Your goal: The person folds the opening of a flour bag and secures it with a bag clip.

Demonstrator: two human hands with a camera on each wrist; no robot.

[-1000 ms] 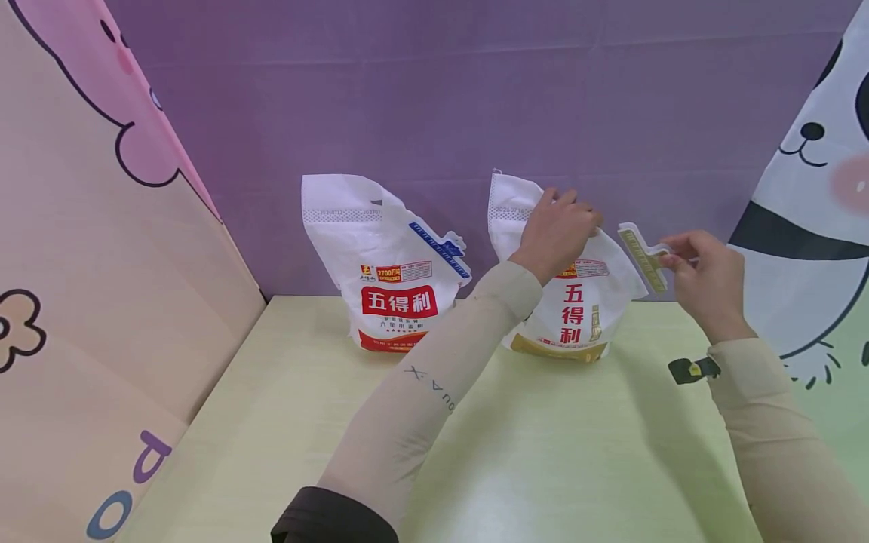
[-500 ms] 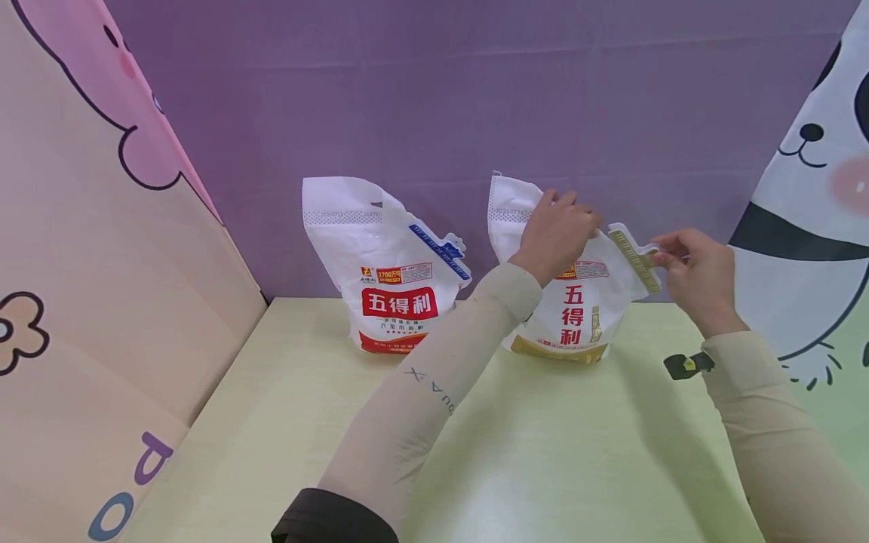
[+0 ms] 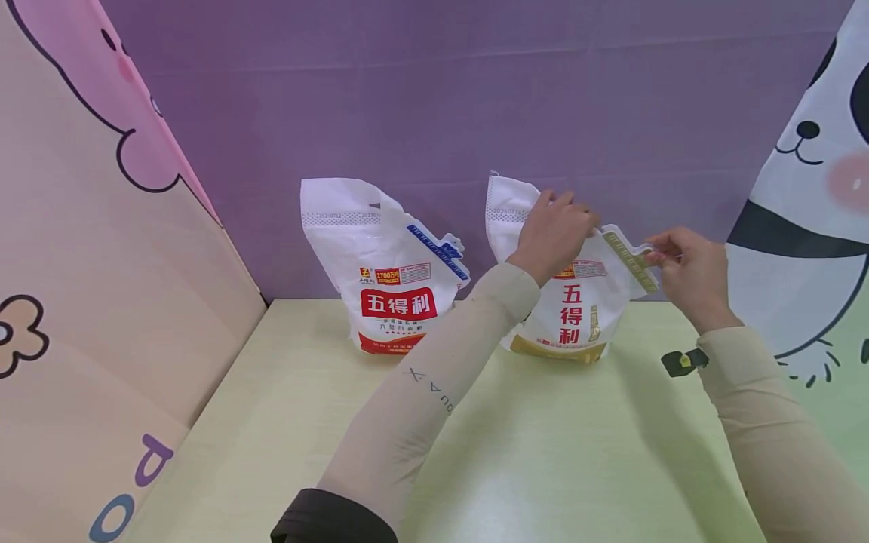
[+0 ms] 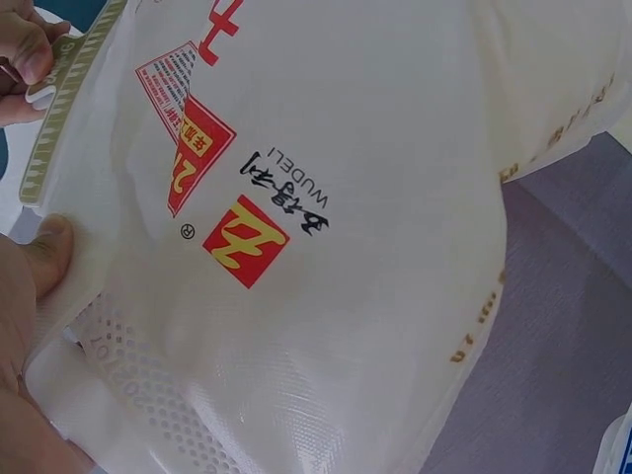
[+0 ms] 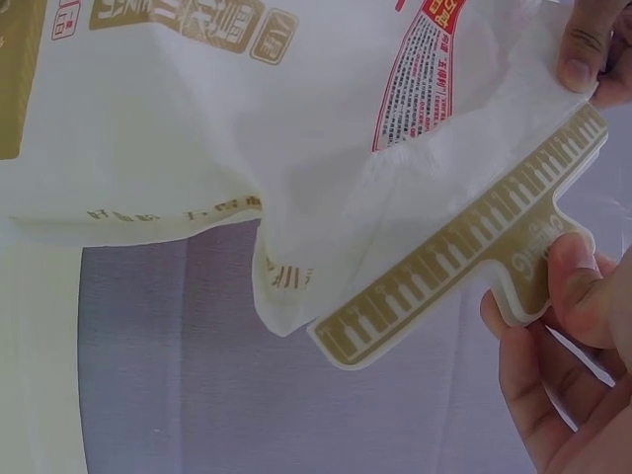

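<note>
A white flour bag (image 3: 577, 302) with red lettering and a gold base stands on the table by the back wall. My left hand (image 3: 555, 234) grips its upper part, thumb on the plastic. At the bag's right corner lies a gold bag clip (image 3: 631, 260) with piano-key print. My right hand (image 3: 691, 275) pinches the tab of this clip between thumb and fingers. In the right wrist view the long edge of the clip (image 5: 464, 242) overlaps the folded edge of the bag (image 5: 286, 178). Whether its jaws have closed on the plastic I cannot tell.
A second flour bag (image 3: 397, 302) with a red label stands to the left, a blue bag clip (image 3: 440, 250) on its right shoulder. Behind is a purple wall (image 3: 407, 98). Cartoon panels (image 3: 102, 264) flank the pale table (image 3: 529, 445).
My right hand has moved left with the gold bag clip, from a gap beside the bag onto its right corner. My left hand has kept its hold on the bag.
</note>
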